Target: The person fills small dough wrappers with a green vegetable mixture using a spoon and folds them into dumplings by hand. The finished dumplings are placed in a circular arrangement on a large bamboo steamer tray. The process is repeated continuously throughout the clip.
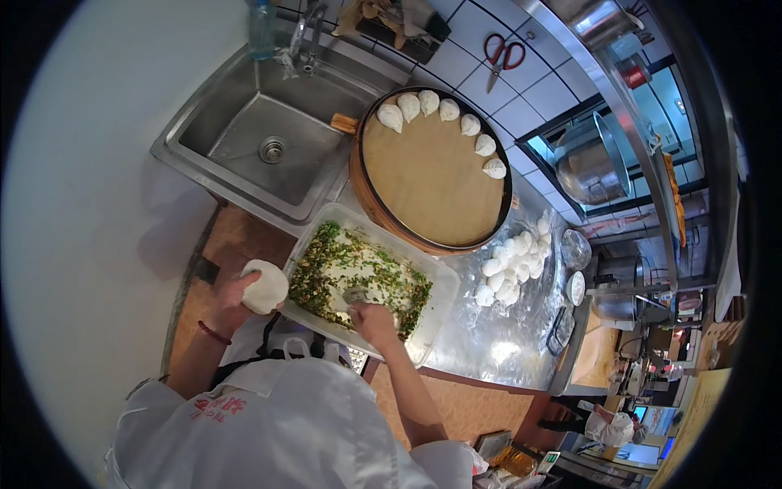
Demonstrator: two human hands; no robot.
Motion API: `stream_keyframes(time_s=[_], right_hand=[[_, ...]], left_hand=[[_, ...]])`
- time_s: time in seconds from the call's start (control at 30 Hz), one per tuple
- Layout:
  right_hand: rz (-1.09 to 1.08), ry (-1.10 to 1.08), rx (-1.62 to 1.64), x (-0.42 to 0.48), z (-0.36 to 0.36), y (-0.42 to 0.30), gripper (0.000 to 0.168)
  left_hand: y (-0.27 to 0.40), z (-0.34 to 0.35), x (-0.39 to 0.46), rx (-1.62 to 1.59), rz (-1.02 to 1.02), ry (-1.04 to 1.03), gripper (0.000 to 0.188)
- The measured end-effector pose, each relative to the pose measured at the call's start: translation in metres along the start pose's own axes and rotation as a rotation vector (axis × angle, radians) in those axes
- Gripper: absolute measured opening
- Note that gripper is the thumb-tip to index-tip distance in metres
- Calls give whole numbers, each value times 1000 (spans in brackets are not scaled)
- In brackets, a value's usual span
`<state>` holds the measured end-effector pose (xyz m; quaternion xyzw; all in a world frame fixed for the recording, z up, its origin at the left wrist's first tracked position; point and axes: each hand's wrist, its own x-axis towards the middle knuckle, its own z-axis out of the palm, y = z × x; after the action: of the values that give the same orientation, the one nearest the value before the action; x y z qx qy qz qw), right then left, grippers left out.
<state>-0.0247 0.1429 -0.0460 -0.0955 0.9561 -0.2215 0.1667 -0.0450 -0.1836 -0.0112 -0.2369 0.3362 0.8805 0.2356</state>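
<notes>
On my left hand point(235, 299) lies a flat round dough wrapper point(265, 287), just left of a translucent plastic tub point(443, 287). The tub holds a chopped green filling point(314, 275). My right hand point(371, 322) grips a metal utensil point(355, 296) whose end is in the filling; its exact shape is hard to see. Behind the tub stands a round steamer point(366, 183) with a tan liner point(427, 165). Several filled buns point(449, 110) sit along its far rim. A pile of floured dough pieces point(513, 260) rests on the metal worktop point(476, 342).
A steel sink point(269, 140) with a tap point(308, 36) adjoins the worktop on the left. Red-handled scissors point(502, 58) hang on the tiled wall. A small white bowl point(575, 288) stands beyond the dough pieces. Another person point(610, 426) is far off at the lower right.
</notes>
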Motion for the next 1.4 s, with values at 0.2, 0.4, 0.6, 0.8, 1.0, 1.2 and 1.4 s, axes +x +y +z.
stream_keyframes(time_s=[0.2, 0.4, 0.6, 0.8, 1.0, 1.2, 1.4], right_hand=[[86, -100, 438, 32, 36, -7, 21], [266, -152, 825, 21, 38, 17, 30], [286, -51, 1049, 2, 8, 23, 20], [216, 207, 980, -19, -32, 4, 21], [35, 545, -3, -39, -50, -44, 36], [-10, 599, -214, -51, -39, -44, 55], [33, 537, -71, -63, -52, -46, 48]], left_hand=[[-7, -6, 5, 35, -23, 8, 35], [-4, 13, 0, -2, -51, 1, 35], [-11, 39, 9, 30, -126, -34, 36], [-53, 52, 49, 12, -253, -163, 44], [-83, 86, 97, -178, -374, -249, 51], [-81, 107, 98, -157, -417, -116, 44], [-87, 89, 98, -109, -334, -127, 34]])
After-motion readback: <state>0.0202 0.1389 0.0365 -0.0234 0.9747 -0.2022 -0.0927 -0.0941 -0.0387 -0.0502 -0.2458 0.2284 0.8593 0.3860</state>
